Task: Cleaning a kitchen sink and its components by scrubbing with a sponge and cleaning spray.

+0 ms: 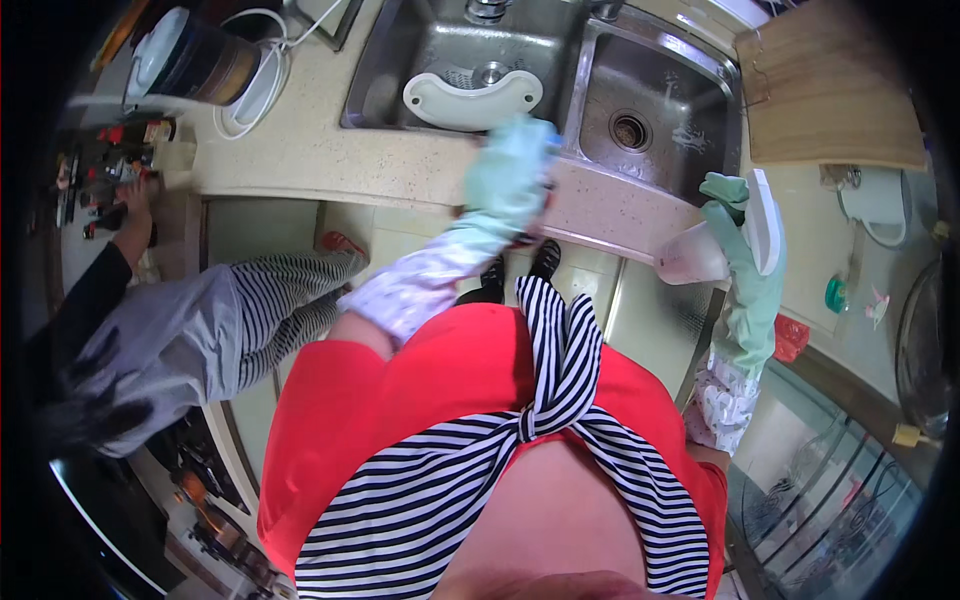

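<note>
My left hand [511, 161], in a green rubber glove with a pale patterned cuff, is blurred over the front rim of the counter. A bit of blue shows at its fingertips; what it holds is unclear. Just beyond it, a curved white plastic tray [472, 103] with two round holes lies in the left sink basin [382, 67]. My right hand [739, 232], gloved alike, is at the right, closed around a translucent pale plastic container [691, 255] with a long white plastic part [763, 223] beside it. The right sink basin [660, 97] shows its drain.
Another person [172, 337] stands at the left, one hand reaching toward bottles and jars. A lidded appliance [199, 60] and a white cable stand on the counter's left. A wooden board [832, 90] is beyond the right basin, with a white mug [877, 202] near it.
</note>
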Action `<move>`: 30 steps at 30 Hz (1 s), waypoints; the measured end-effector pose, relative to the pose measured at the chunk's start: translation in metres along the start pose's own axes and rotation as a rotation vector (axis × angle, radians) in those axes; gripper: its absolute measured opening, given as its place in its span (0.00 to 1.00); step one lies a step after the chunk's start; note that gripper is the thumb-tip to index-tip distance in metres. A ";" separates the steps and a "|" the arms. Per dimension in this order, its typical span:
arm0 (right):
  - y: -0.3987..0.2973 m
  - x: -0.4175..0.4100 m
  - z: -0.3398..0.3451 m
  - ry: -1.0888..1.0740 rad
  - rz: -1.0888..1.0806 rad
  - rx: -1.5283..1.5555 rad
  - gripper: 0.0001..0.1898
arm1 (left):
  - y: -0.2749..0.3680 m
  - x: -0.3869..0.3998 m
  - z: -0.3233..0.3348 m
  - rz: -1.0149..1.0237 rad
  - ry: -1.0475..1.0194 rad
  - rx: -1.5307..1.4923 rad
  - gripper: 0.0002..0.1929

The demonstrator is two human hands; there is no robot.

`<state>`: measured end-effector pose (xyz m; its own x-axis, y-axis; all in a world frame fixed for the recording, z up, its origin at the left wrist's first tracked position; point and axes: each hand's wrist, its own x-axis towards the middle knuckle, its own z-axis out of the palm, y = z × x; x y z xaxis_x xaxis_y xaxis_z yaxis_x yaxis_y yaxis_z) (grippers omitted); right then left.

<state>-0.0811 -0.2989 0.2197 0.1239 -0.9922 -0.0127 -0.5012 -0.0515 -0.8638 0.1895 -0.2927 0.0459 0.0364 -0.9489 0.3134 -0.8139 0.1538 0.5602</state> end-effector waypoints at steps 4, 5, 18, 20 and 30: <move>-0.001 0.032 0.012 -0.111 -0.100 0.062 0.24 | 0.055 0.016 0.076 0.454 0.104 -0.116 0.13; -0.002 0.038 0.017 -0.113 -0.148 0.091 0.25 | 0.061 0.016 0.083 0.497 0.164 -0.147 0.13; 0.003 0.105 0.091 -0.353 -0.315 -0.036 0.22 | -0.186 -0.042 -0.074 -0.393 0.358 -0.032 0.11; -0.003 0.112 0.107 -0.396 -0.378 -0.025 0.21 | -0.255 -0.037 -0.108 -0.414 0.428 0.081 0.11; -0.056 0.113 0.200 -0.414 -0.404 -0.125 0.19 | -0.329 0.027 -0.143 -0.469 0.273 0.339 0.14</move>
<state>0.1318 -0.3859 0.1657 0.6371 -0.7658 0.0876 -0.4389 -0.4539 -0.7755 0.5408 -0.3291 -0.0201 0.5435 -0.7828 0.3031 -0.8121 -0.3989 0.4259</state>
